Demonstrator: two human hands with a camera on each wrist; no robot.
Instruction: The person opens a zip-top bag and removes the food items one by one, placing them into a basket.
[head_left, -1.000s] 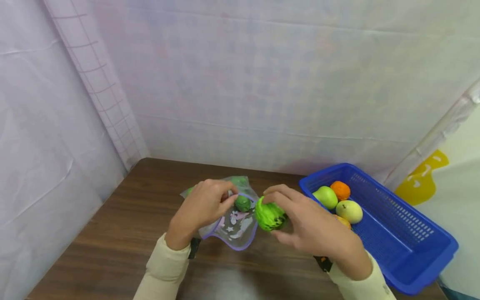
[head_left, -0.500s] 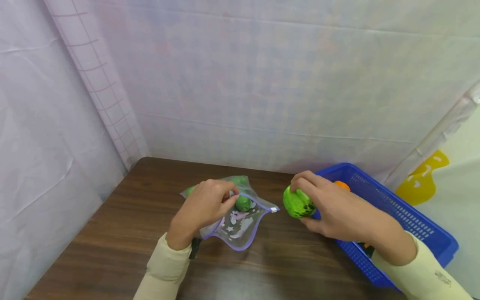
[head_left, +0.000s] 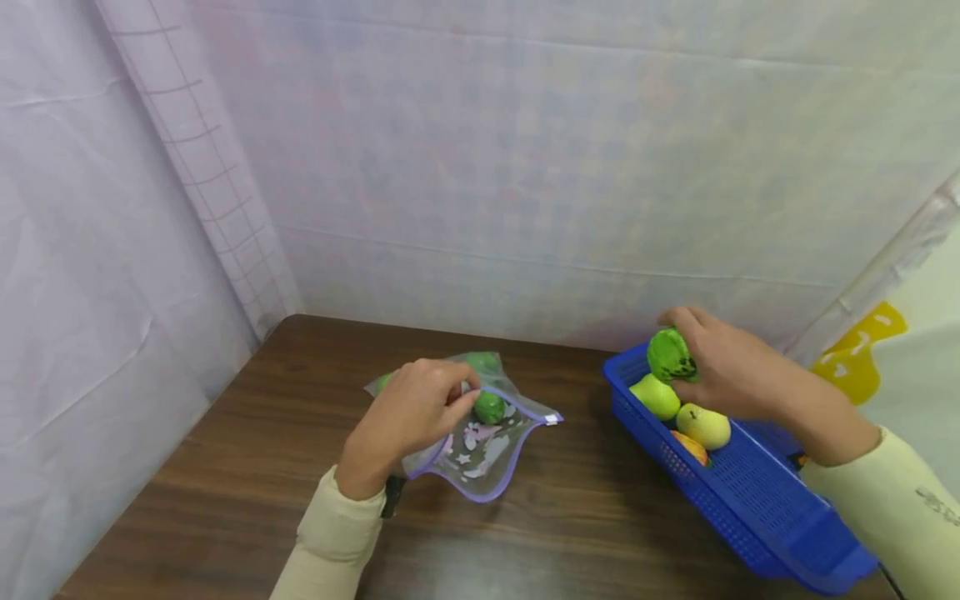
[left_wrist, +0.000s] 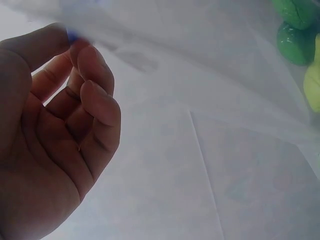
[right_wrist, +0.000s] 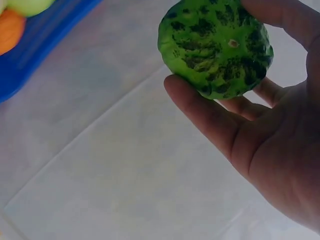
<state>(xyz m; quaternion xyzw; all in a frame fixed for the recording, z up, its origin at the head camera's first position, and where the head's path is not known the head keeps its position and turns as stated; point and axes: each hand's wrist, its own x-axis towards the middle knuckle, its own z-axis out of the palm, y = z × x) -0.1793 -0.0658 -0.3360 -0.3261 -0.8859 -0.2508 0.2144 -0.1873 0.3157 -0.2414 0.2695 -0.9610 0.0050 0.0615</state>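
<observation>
My left hand (head_left: pixel 411 417) pinches the purple-zipped edge of a clear zip bag (head_left: pixel 480 479) lying on the table. The bag's mouth gapes, and a dark green round piece (head_left: pixel 490 407) lies inside it. Through the plastic, the left wrist view has green pieces (left_wrist: pixel 294 42) and a yellow-green one (left_wrist: pixel 313 82). My right hand (head_left: pixel 738 367) grips a bumpy green fruit with dark patches (right_wrist: pixel 215 47) between thumb and fingers, above the far left end of a blue basket (head_left: pixel 720 512). Below it lie a green pear (head_left: pixel 656 397) and a pale yellow fruit (head_left: pixel 703 427).
An orange-yellow fruit (head_left: pixel 691 447) also sits in the basket, at the right of the brown wooden table (head_left: pixel 247 467). Pale cloth (head_left: pixel 480 183) hangs behind the table. A yellow shape (head_left: pixel 851 358) shows on the cloth at the right.
My right hand has carried the bumpy green fruit rightward from beside the bag to over the basket. The left hand has stayed at the bag's edge.
</observation>
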